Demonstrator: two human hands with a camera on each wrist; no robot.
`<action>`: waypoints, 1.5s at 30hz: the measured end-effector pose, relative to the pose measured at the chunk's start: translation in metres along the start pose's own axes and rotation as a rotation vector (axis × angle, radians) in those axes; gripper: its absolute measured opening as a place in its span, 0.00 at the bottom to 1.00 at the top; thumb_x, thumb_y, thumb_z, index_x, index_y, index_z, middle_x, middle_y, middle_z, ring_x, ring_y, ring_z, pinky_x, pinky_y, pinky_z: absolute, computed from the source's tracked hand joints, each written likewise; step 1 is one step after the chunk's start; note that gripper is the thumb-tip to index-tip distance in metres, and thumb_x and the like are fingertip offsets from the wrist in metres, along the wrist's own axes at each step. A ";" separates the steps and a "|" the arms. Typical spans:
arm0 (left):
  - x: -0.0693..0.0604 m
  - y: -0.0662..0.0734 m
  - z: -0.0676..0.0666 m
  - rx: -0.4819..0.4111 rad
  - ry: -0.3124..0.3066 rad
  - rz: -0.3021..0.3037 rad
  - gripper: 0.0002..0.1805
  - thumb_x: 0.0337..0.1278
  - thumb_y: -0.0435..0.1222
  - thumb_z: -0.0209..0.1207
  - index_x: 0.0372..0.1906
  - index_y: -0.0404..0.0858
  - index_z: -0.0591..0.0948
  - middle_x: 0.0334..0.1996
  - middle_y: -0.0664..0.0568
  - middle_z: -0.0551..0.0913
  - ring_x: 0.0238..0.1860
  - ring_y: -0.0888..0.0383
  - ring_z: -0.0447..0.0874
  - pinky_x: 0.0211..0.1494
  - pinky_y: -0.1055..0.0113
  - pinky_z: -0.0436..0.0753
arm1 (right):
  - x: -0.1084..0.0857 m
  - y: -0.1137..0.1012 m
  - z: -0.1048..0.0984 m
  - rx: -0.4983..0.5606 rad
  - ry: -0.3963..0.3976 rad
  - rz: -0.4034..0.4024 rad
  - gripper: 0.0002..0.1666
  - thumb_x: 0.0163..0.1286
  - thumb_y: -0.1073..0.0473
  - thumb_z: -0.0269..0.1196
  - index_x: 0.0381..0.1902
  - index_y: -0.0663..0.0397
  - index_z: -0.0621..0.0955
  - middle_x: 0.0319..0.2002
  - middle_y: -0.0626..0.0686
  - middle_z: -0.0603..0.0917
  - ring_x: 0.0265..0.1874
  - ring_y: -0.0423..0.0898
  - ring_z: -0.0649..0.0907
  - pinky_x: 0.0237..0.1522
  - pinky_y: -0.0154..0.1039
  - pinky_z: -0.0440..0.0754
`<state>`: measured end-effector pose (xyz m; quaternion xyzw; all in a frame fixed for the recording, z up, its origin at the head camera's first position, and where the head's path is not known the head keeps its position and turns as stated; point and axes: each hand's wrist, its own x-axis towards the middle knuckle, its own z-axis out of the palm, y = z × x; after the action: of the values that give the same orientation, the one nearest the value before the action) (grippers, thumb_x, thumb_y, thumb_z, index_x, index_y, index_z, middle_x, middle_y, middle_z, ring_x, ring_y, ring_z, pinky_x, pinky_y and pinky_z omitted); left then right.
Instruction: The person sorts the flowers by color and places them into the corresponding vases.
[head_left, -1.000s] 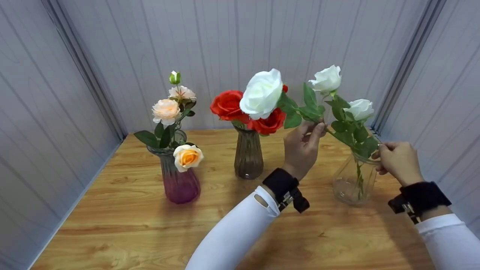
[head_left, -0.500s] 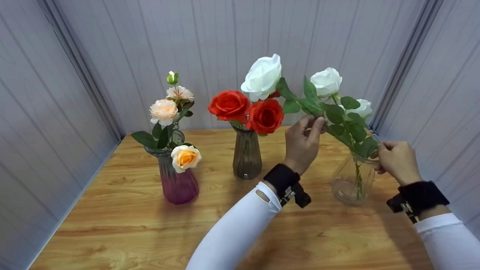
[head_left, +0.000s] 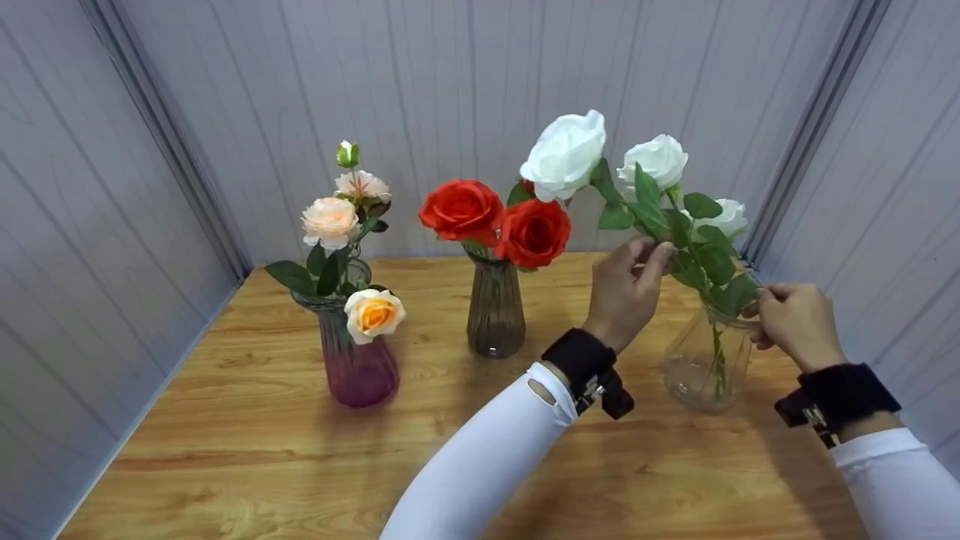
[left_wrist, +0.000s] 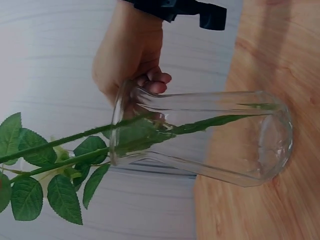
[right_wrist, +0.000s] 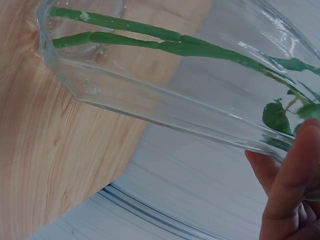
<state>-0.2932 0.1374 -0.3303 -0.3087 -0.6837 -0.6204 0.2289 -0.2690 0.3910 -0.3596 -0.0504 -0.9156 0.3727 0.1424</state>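
My left hand (head_left: 626,292) pinches the leafy stem of a white rose (head_left: 564,156), whose bloom leans left above the red roses. My right hand (head_left: 796,324) grips the rim of a clear glass vase (head_left: 686,367) on the table; its fingers (right_wrist: 292,175) show at the glass in the right wrist view. Two more white roses, one higher (head_left: 654,161) and one lower (head_left: 726,217), rise above this vase. Green stems (right_wrist: 125,31) reach down inside the glass. In the left wrist view, two stems pass through the vase mouth; which one my left hand holds I cannot tell.
A dark grey vase (head_left: 495,315) with red roses (head_left: 460,210) stands mid-table. To its left is a purple-tinted vase (head_left: 360,367) with peach roses (head_left: 330,223) and an orange-centred rose (head_left: 375,315). Panelled walls (head_left: 420,90) enclose the wooden table (head_left: 300,465).
The held white rose has risen, then shifted right with my left hand, uncovering more of the red roses. My right hand stays at the clear vase's rim.
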 end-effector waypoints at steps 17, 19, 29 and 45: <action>-0.014 -0.011 0.027 0.275 -0.044 0.194 0.07 0.72 0.33 0.69 0.40 0.32 0.89 0.38 0.45 0.95 0.39 0.60 0.96 0.43 0.88 0.82 | 0.002 0.000 0.000 0.026 -0.006 0.013 0.30 0.88 0.57 0.45 0.65 0.82 0.78 0.39 0.64 0.92 0.17 0.40 0.87 0.24 0.37 0.89; -0.016 -0.009 0.031 0.262 -0.052 0.123 0.07 0.72 0.33 0.70 0.42 0.32 0.87 0.39 0.45 0.95 0.38 0.62 0.95 0.43 0.88 0.81 | 0.002 0.000 0.000 0.032 -0.003 0.013 0.30 0.88 0.57 0.45 0.64 0.82 0.79 0.35 0.57 0.92 0.17 0.40 0.87 0.24 0.38 0.89; -0.017 -0.009 0.042 0.270 -0.090 0.002 0.09 0.73 0.34 0.69 0.50 0.33 0.86 0.43 0.46 0.95 0.40 0.65 0.95 0.42 0.88 0.81 | 0.003 -0.001 -0.001 0.046 -0.010 0.028 0.30 0.88 0.56 0.45 0.64 0.80 0.79 0.33 0.51 0.92 0.17 0.40 0.87 0.25 0.37 0.90; -0.016 -0.009 0.060 0.345 -0.217 -0.147 0.10 0.72 0.37 0.70 0.52 0.41 0.89 0.43 0.54 0.94 0.36 0.72 0.89 0.38 0.88 0.79 | 0.002 -0.001 -0.001 0.051 -0.006 0.042 0.30 0.88 0.55 0.46 0.64 0.80 0.80 0.30 0.46 0.91 0.16 0.39 0.86 0.25 0.37 0.89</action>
<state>-0.2839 0.1947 -0.3556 -0.2794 -0.8210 -0.4724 0.1573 -0.2710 0.3912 -0.3578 -0.0649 -0.9050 0.3989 0.1331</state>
